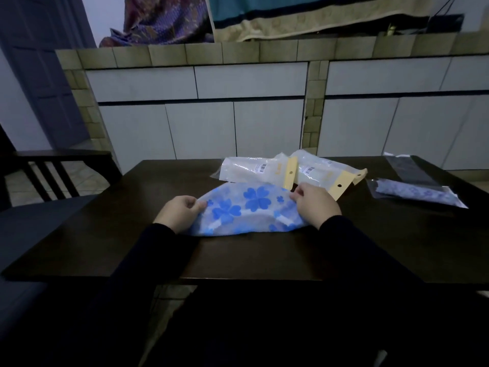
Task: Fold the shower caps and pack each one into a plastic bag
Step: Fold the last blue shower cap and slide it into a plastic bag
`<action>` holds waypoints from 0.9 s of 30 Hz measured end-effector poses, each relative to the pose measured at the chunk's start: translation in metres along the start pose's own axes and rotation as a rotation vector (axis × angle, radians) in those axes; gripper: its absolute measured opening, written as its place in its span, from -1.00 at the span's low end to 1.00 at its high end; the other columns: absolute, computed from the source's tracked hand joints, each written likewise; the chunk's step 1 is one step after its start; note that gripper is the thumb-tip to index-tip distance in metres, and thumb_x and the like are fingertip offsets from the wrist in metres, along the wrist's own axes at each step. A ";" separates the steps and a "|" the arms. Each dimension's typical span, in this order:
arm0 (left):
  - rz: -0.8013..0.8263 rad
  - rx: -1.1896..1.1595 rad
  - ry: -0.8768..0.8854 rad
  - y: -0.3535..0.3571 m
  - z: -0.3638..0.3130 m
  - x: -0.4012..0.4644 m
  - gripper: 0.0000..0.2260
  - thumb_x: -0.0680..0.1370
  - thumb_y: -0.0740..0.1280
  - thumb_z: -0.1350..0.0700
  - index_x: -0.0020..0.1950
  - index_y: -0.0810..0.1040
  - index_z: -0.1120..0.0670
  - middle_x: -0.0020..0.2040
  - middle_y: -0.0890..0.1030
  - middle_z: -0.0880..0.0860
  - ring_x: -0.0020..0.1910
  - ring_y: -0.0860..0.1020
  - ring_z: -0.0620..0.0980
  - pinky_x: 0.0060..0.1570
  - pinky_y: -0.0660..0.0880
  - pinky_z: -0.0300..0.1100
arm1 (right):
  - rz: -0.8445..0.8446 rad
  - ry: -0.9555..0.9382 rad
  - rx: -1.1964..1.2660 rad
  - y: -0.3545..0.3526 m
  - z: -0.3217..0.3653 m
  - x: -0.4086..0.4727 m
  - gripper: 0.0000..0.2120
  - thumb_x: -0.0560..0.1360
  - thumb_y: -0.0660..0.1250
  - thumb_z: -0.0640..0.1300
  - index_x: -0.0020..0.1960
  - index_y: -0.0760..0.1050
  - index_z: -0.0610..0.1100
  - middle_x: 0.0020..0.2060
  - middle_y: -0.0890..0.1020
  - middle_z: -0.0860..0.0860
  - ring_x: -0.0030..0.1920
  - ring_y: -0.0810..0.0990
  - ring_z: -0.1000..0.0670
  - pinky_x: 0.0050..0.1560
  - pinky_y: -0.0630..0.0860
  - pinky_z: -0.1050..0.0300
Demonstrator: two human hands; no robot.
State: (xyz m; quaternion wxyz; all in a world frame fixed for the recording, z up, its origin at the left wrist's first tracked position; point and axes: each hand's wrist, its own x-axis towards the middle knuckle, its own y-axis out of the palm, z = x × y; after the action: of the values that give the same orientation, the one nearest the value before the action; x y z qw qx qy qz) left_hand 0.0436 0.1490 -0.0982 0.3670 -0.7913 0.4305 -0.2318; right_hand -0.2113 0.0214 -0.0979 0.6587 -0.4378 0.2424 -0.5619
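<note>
Bags (264,170) with yellow headers are lying far on the dark table (105,234); a right-side bag (418,193) is holding blue material. Left hand (178,211) and right hand (315,202) are pinching the blue-flowered shower cap (246,210).

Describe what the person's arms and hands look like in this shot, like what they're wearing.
Both arms are covered by long dark sleeves, black or near-black in this dim light, ending at the wrists. The left hand and right hand are bare: no gloves, and no rings, watch or bracelets that I can make out. No markings show on the sleeves.
</note>
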 end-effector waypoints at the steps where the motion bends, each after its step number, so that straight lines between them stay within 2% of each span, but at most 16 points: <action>1: 0.005 0.050 0.003 0.001 -0.002 0.004 -0.70 0.58 0.25 -0.12 -0.16 0.57 0.07 -0.19 0.62 0.05 -0.23 0.53 -0.02 -0.26 0.37 -0.17 | 0.036 0.011 -0.080 0.001 0.004 0.004 -0.86 0.60 0.21 -0.09 0.08 0.50 -0.10 -0.07 0.60 -0.06 -0.04 0.58 -0.07 0.05 0.52 0.06; 3: 0.011 0.137 0.003 0.001 -0.009 0.008 -0.72 0.58 0.25 -0.12 0.00 0.57 0.08 -0.03 0.63 0.06 -0.09 0.55 0.00 -0.12 0.40 -0.16 | 0.090 0.016 -0.184 0.003 0.014 0.010 -0.81 0.57 0.21 -0.18 0.15 0.50 -0.12 -0.02 0.60 -0.07 0.00 0.57 -0.08 0.09 0.52 0.06; 6: -0.018 0.308 0.017 -0.004 -0.019 0.012 -0.69 0.59 0.24 -0.01 0.25 0.49 0.11 0.19 0.57 0.11 0.14 0.51 0.08 0.11 0.40 -0.14 | 0.087 0.024 -0.186 0.003 0.032 0.011 -0.74 0.54 0.18 -0.15 0.20 0.47 -0.09 0.07 0.56 -0.09 0.07 0.53 -0.12 0.16 0.49 -0.03; 8: -0.051 0.349 0.037 -0.005 -0.024 0.014 -0.65 0.56 0.22 0.06 0.34 0.43 0.08 0.27 0.51 0.13 0.24 0.47 0.14 0.25 0.40 -0.03 | 0.042 -0.018 -0.116 0.006 0.040 0.011 -0.73 0.53 0.18 -0.13 0.19 0.49 -0.07 0.09 0.55 -0.10 0.11 0.51 -0.15 0.20 0.46 -0.09; 10: -0.071 0.282 0.078 -0.004 -0.028 0.014 -0.60 0.52 0.18 0.08 0.37 0.41 0.02 0.32 0.47 0.11 0.29 0.43 0.15 0.30 0.37 0.06 | -0.003 -0.052 0.005 0.011 0.044 0.008 -0.78 0.55 0.16 -0.09 0.12 0.52 -0.09 0.03 0.55 -0.10 0.08 0.51 -0.15 0.19 0.45 -0.07; 13: -0.104 0.125 0.171 0.005 -0.035 0.012 -0.64 0.53 0.14 -0.07 0.29 0.48 -0.05 0.23 0.48 0.07 0.26 0.43 0.11 0.27 0.36 0.03 | -0.055 -0.086 0.074 0.024 0.046 0.010 -0.82 0.59 0.15 -0.02 0.03 0.48 -0.07 -0.06 0.50 -0.04 0.04 0.51 -0.10 0.17 0.48 -0.12; 15: -0.181 0.067 0.191 0.015 -0.035 0.014 -0.72 0.56 0.18 -0.13 0.11 0.54 -0.01 0.08 0.48 0.05 0.13 0.47 0.07 0.12 0.41 -0.05 | -0.044 -0.060 0.068 0.028 0.045 0.015 -0.85 0.58 0.16 -0.04 0.03 0.45 -0.07 -0.01 0.49 -0.05 0.07 0.51 -0.11 0.16 0.49 -0.15; 17: -0.203 0.129 0.131 0.023 -0.028 0.021 -0.74 0.57 0.19 -0.15 -0.15 0.48 0.00 -0.04 0.46 0.02 0.01 0.49 0.06 -0.06 0.37 -0.11 | -0.014 -0.018 0.038 0.031 0.042 0.019 -0.86 0.58 0.17 -0.10 0.07 0.45 -0.11 0.04 0.51 -0.08 0.10 0.50 -0.13 0.14 0.48 -0.14; 18: -0.175 0.185 0.092 0.026 -0.024 0.024 -0.73 0.57 0.19 -0.15 -0.21 0.43 -0.01 -0.03 0.46 0.02 -0.02 0.50 0.05 -0.08 0.36 -0.12 | -0.004 -0.006 0.010 0.032 0.039 0.020 -0.86 0.59 0.18 -0.10 0.09 0.44 -0.12 0.04 0.53 -0.08 0.10 0.50 -0.14 0.13 0.47 -0.12; 19: -0.137 0.235 0.058 0.028 -0.020 0.028 -0.72 0.57 0.19 -0.17 -0.20 0.44 -0.01 0.03 0.46 0.02 -0.01 0.51 0.04 -0.06 0.38 -0.13 | -0.001 0.002 -0.028 0.034 0.037 0.021 -0.86 0.59 0.18 -0.08 0.09 0.43 -0.11 0.03 0.55 -0.08 0.10 0.50 -0.13 0.12 0.47 -0.10; 21: -0.089 0.277 0.029 0.031 -0.015 0.034 -0.71 0.57 0.19 -0.19 -0.05 0.52 0.01 0.13 0.42 0.02 0.04 0.51 0.03 0.03 0.40 -0.12 | -0.016 0.012 -0.085 0.039 0.034 0.023 -0.84 0.61 0.19 -0.02 0.09 0.43 -0.09 0.00 0.58 -0.06 0.06 0.51 -0.11 0.12 0.46 -0.07; 24: -0.080 0.327 0.024 0.031 -0.017 0.038 -0.67 0.59 0.16 -0.19 0.09 0.53 0.03 0.04 0.43 0.02 -0.10 0.46 -0.03 -0.05 0.38 -0.15 | -0.004 0.030 -0.110 0.044 0.034 0.030 -0.84 0.60 0.21 0.00 0.10 0.43 -0.06 0.00 0.58 -0.06 0.03 0.54 -0.10 0.12 0.46 -0.06; 27: -0.088 0.406 0.037 0.033 -0.019 0.040 -0.65 0.60 0.14 -0.20 0.16 0.51 0.02 -0.03 0.42 0.01 -0.09 0.42 -0.04 -0.05 0.38 -0.16 | 0.053 0.053 -0.261 0.040 0.042 0.036 -0.81 0.61 0.18 -0.08 0.20 0.43 -0.08 0.09 0.54 -0.09 0.12 0.49 -0.11 0.14 0.39 -0.07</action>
State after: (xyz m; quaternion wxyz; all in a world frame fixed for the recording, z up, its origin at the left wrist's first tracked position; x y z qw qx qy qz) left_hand 0.0347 0.0957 -0.1103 0.5005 -0.7148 0.3466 -0.3441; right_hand -0.1469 -0.0007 -0.1045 0.6041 -0.4981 0.3421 -0.5195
